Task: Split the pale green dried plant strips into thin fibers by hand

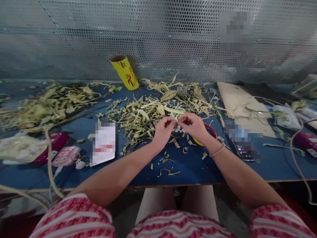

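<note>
My left hand [164, 131] and my right hand [193, 125] meet over the middle of the blue table, fingertips pinched together. A small pale scrap of plant shows between them, too small to name closely. Just behind and to the left of my fingers spreads a heap of dried, yellow-green plant pieces [138, 115], stems and leaves mixed. Under my right wrist lies a ring-shaped thing, red and yellow [215, 131], partly hidden by the forearm. Loose plant scraps [169, 171] are scattered on the table in front of my hands.
Another plant pile [44, 105] lies left. A yellow wrap tube [125, 73] leans near the perforated metal wall [158, 39]. Phones [104, 143] [241, 145] flank my arms. A pink case [66, 156] and a cable [49, 158] are left; cardboard [237, 99] lies right.
</note>
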